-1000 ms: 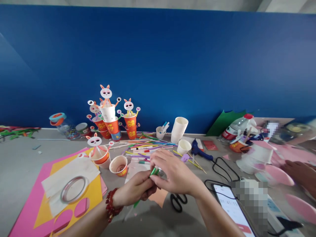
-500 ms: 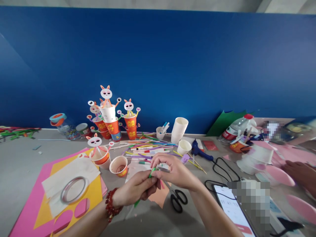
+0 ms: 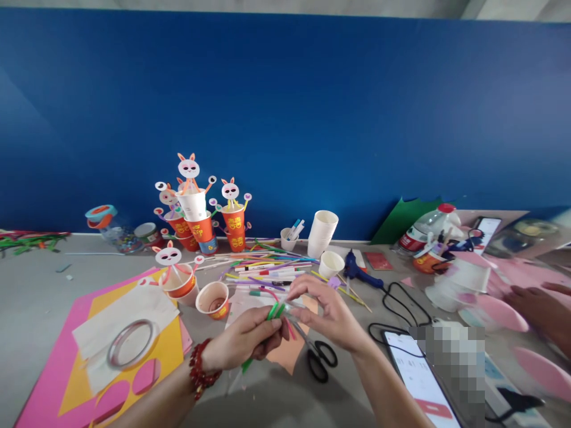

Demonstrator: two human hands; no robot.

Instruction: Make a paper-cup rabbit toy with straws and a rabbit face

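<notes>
In the middle of the head view, my left hand (image 3: 252, 333), a red bead bracelet at its wrist, is closed on a green pipe cleaner (image 3: 277, 310). Two green lengths stick out above the thumb, and a green end shows below the palm. My right hand (image 3: 323, 312) is beside it with bent fingers, pinching at something pale and shiny next to the green lengths; I cannot make out what. Under the hands lies an orange paper piece (image 3: 285, 359). Black-handled scissors (image 3: 320, 359) rest on the table just beyond it, their blades partly behind my right hand.
Rabbit figures in paper cups (image 3: 191, 205) stand back left. A tape roll (image 3: 130, 345) lies on coloured sheets at left. Pipe cleaners and markers (image 3: 267, 267) spread behind my hands. A blue glue gun (image 3: 361, 273), a phone (image 3: 417, 374) and another person's hand (image 3: 535, 303) are at right.
The right fingers have shifted slightly right and opened a little from the green pipe cleaner. Two green lengths now show more plainly above my left thumb.
</notes>
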